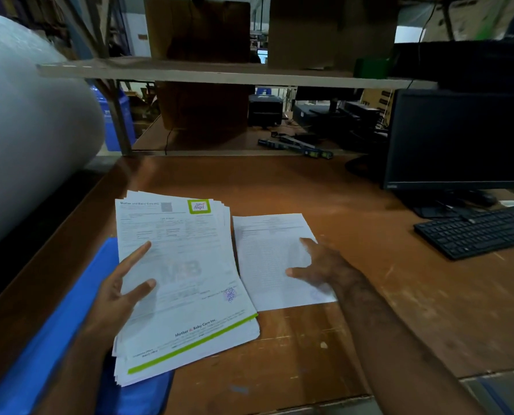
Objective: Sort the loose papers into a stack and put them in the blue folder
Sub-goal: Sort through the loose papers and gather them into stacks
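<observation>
Blue folder [55, 339]: lying at the desk's [324, 190] left edge, partly under a stack of papers [184, 283]; nothing visibly inside it. Stack: fanned, top sheet headed "Mother and Baby Care INC", green "Little Angel" logo, footer "Mother & Baby Care Inc." Left hand [115, 295] holds the stack, fingers spread on top. Single sheet [276, 262] just beside the stack, print unreadable; right hand [324, 268] rests flat on it, fingers straight.

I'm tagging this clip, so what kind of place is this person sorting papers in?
Probably a warehouse or stockroom office desk. A computer monitor and keyboard sit on the worn wooden desk, cardboard boxes stand on the shelf above, and a big roll of wrapping material lies at the left.
</observation>
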